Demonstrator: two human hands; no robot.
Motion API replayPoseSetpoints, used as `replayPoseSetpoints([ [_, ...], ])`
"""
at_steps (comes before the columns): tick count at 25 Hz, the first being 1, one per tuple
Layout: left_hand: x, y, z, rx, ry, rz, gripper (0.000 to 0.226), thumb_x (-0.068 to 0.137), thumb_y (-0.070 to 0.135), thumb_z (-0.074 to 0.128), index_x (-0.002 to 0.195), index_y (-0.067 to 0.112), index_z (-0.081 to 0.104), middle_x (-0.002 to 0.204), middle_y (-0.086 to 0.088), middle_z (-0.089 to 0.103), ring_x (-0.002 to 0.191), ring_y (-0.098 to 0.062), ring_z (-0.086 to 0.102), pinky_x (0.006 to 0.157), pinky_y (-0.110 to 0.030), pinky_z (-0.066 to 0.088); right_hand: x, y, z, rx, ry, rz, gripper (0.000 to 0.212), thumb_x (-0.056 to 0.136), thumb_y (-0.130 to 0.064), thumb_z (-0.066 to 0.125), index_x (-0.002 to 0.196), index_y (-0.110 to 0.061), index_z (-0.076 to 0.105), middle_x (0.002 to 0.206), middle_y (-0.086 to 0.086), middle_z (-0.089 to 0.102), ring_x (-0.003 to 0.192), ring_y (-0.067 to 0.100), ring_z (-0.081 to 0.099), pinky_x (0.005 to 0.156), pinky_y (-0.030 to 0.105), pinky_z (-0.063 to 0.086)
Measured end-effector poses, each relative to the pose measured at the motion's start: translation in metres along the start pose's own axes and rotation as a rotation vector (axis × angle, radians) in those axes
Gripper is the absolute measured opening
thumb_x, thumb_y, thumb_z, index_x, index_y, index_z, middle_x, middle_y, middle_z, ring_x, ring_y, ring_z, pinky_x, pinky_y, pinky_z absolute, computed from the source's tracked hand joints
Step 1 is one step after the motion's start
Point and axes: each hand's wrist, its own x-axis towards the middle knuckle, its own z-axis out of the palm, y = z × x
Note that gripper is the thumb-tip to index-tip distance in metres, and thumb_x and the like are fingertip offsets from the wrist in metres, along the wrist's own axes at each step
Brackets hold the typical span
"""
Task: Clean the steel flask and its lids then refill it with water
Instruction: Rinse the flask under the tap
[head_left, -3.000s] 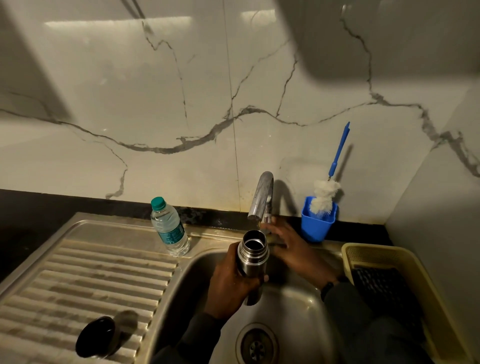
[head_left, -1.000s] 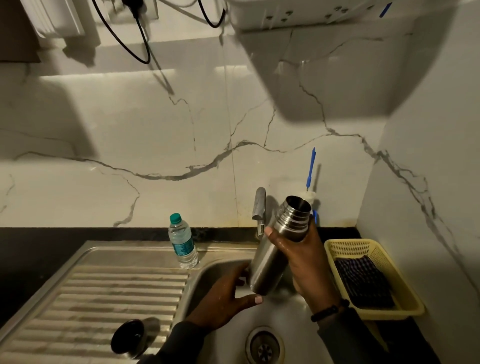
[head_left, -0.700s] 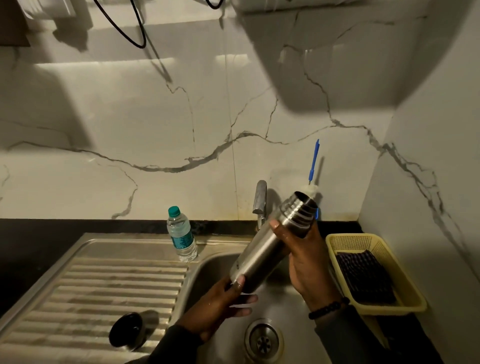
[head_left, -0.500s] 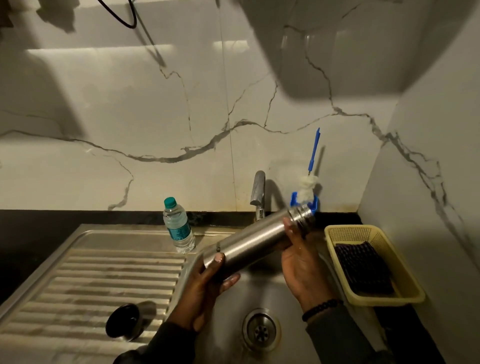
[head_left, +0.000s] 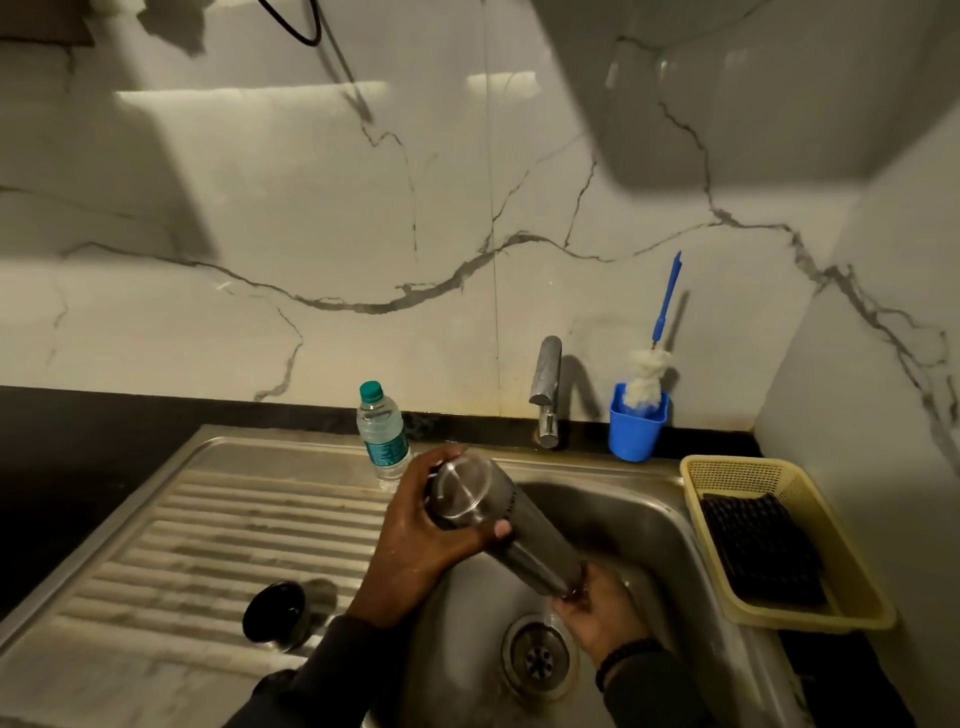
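The steel flask (head_left: 511, 535) is tipped mouth-down over the sink basin (head_left: 644, 525), its flat base turned up toward me. My left hand (head_left: 421, 540) grips the base end. My right hand (head_left: 597, 613) holds the neck end low in the basin, just above the drain (head_left: 537, 657); the mouth is hidden behind my fingers. A little water shows at the mouth. A dark lid (head_left: 275, 618) lies on the ribbed drainboard (head_left: 208, 540). The tap (head_left: 545, 389) stands behind the basin.
A small water bottle with a green cap (head_left: 382, 436) stands at the drainboard's back edge. A blue cup (head_left: 636, 428) holds a blue-handled bottle brush (head_left: 647, 374) right of the tap. A yellow basket (head_left: 852, 603) with a dark cloth (head_left: 763, 551) sits at the right.
The flask went from upright under the tap, through level, to mouth-down over the drain. My left hand shifted to its base and my right hand dropped with the neck.
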Motion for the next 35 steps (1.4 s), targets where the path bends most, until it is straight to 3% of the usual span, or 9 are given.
replayPoseSetpoints([
  [5,-0.001,0.007,0.021,0.01,-0.029,0.054,0.078,0.062,0.036,0.093,0.127,0.04,0.049,0.124,0.019,0.061,0.118,-0.004,0.058,0.101,-0.039,0.052,0.0,0.002,-0.008,-0.21,-0.032,0.038,0.025,0.096,0.001,0.04,0.11,0.01,0.059,0.1,0.024,0.063,0.085,0.03,0.059,0.078,0.04,0.049],
  [7,-0.002,0.008,0.026,0.007,-0.023,0.059,0.077,0.065,0.029,0.093,0.128,0.034,0.05,0.124,0.019,0.061,0.118,-0.004,0.057,0.101,-0.037,0.052,-0.002,-0.005,-0.01,-0.377,-0.061,0.012,0.026,0.096,-0.001,0.04,0.105,0.007,0.062,0.099,0.022,0.064,0.081,0.026,0.059,0.088,0.046,0.05],
  [11,0.0,0.01,0.031,0.036,-0.045,0.065,0.079,0.066,0.028,0.092,0.132,0.029,0.047,0.127,0.018,0.058,0.119,-0.001,0.055,0.102,-0.034,0.051,-0.029,-0.02,-0.011,-0.789,-0.2,-0.193,0.03,0.093,0.005,0.046,0.09,-0.019,0.064,0.103,0.012,0.068,0.091,0.018,0.063,0.073,0.028,0.052],
  [15,0.001,0.013,0.036,0.051,-0.025,0.105,0.08,0.066,0.025,0.092,0.132,0.028,0.047,0.129,0.015,0.058,0.121,-0.004,0.055,0.104,-0.036,0.05,-0.051,-0.032,0.005,-1.037,-0.568,-0.416,0.06,0.082,-0.004,0.069,0.122,-0.043,0.045,0.115,-0.019,0.058,0.101,0.002,0.057,0.07,0.015,0.05],
  [20,0.002,0.028,0.039,-0.05,0.028,0.141,0.074,0.066,0.019,0.092,0.129,0.027,0.054,0.125,0.014,0.064,0.118,-0.006,0.059,0.101,-0.035,0.052,-0.071,-0.041,0.044,-0.959,-0.566,-0.879,0.077,0.067,-0.017,0.086,0.121,-0.047,0.039,0.111,-0.041,0.054,0.109,-0.018,0.05,0.078,0.0,0.042],
  [25,0.011,0.054,0.019,-0.15,0.002,0.196,0.052,0.086,0.029,0.076,0.133,0.02,0.055,0.128,0.007,0.064,0.122,-0.012,0.059,0.101,-0.034,0.052,-0.105,-0.078,0.07,-0.976,-0.505,-1.008,0.07,0.066,-0.025,0.086,0.112,-0.046,0.038,0.1,-0.035,0.051,0.088,-0.022,0.051,0.068,0.003,0.041],
  [28,0.016,0.067,0.012,-0.141,-0.02,0.249,0.034,0.1,0.03,0.053,0.13,0.015,0.058,0.124,0.002,0.067,0.12,-0.017,0.062,0.098,-0.034,0.052,-0.125,-0.1,0.088,-0.934,-0.513,-1.111,0.072,0.063,-0.033,0.087,0.119,-0.036,0.041,0.106,-0.029,0.055,0.096,-0.016,0.052,0.077,0.007,0.041],
  [32,0.019,0.08,0.009,-0.135,0.008,0.276,0.033,0.106,0.026,0.04,0.127,0.013,0.061,0.124,-0.002,0.067,0.121,-0.02,0.062,0.099,-0.038,0.052,-0.14,-0.124,0.101,-0.81,-0.593,-1.114,0.076,0.057,-0.04,0.087,0.12,-0.035,0.046,0.117,-0.017,0.06,0.11,0.004,0.057,0.092,0.027,0.048],
  [35,0.016,0.074,0.006,-0.104,0.019,0.251,0.034,0.107,0.028,0.038,0.118,0.015,0.067,0.116,0.0,0.07,0.115,-0.019,0.064,0.1,-0.035,0.051,-0.122,-0.12,0.084,-0.457,-0.656,-0.866,0.069,0.056,-0.028,0.082,0.118,-0.031,0.053,0.113,-0.009,0.065,0.11,0.01,0.06,0.099,0.037,0.048],
])
